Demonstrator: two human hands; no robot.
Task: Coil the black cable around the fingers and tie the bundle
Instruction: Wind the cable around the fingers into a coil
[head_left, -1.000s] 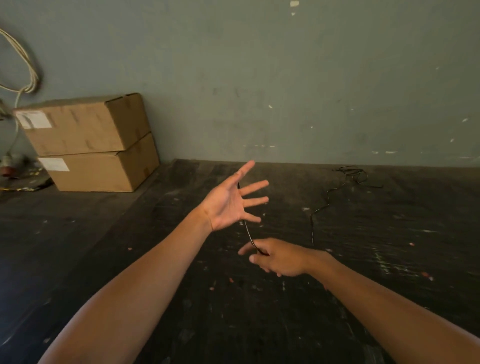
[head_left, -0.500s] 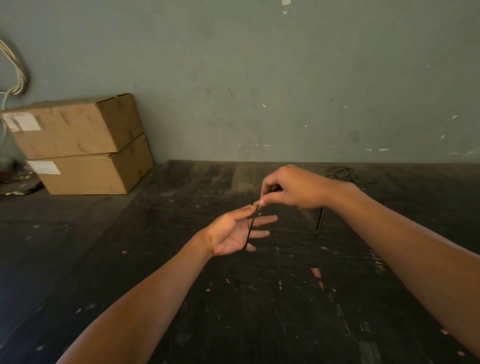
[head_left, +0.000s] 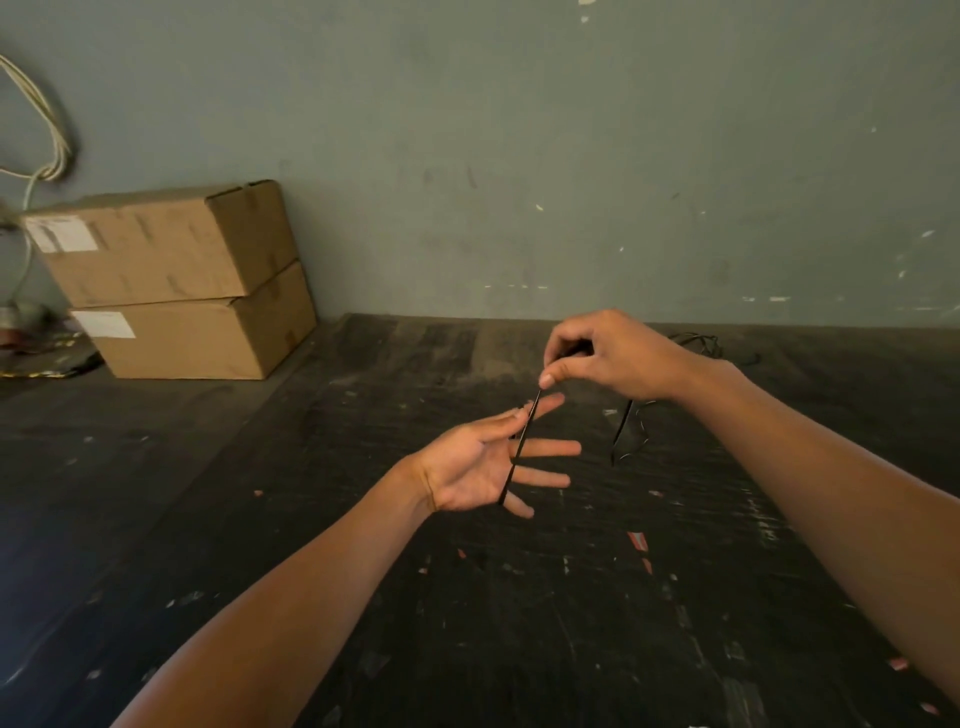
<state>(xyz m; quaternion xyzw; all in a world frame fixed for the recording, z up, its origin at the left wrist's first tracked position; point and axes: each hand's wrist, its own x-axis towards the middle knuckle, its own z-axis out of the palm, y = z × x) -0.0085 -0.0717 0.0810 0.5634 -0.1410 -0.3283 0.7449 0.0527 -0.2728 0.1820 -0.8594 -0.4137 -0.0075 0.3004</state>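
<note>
We hold left hand (head_left: 475, 470) open, palm up | right hand (head_left: 602, 358) pinches cable (head_left: 521, 451) just above | cable lies across our left fingers (head_left: 550, 448), slack trails right onto the surface (head_left: 363, 597)

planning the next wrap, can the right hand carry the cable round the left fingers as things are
Probably yes: the right hand pinches the black cable just above the spread left hand, nothing between them.
</note>
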